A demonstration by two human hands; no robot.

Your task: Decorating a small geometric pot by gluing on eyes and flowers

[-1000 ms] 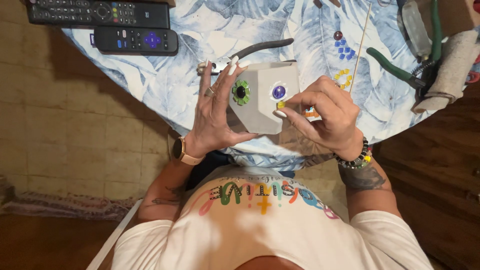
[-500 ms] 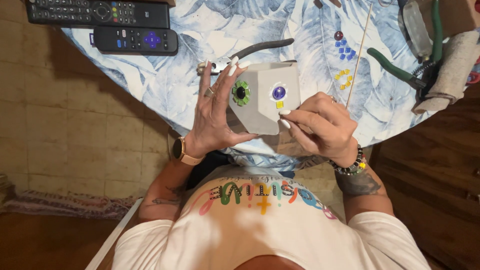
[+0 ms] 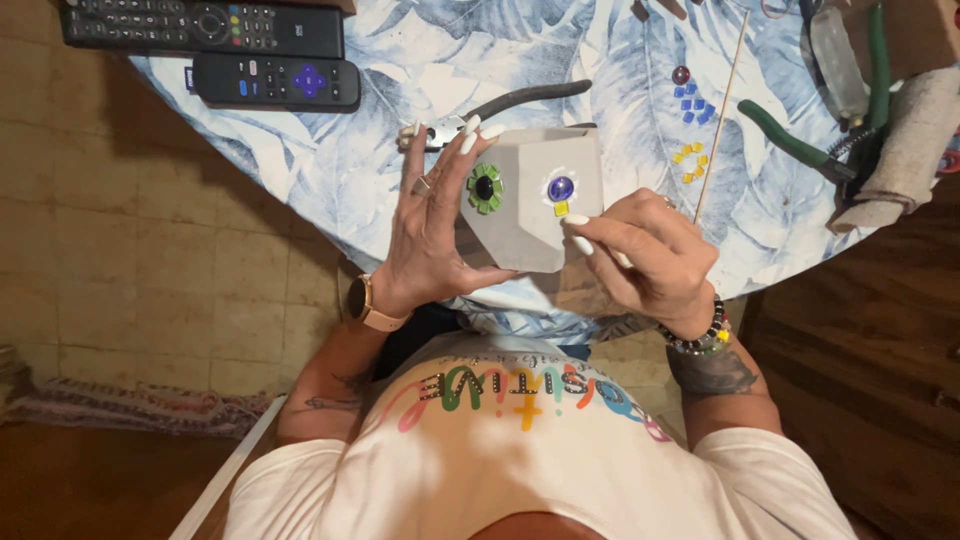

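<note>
Since a second ago, right hand (image 3: 655, 262) has slid lower on the grey angular faceted box (image 3: 530, 205), fingertips pinched together, pressing a small yellow square tile (image 3: 562, 209) beneath its purple gem. Left hand (image 3: 432, 225), fingers spread, braces the box's side above the leaf-print tablecloth (image 3: 400, 130), apparently steadying it.
</note>
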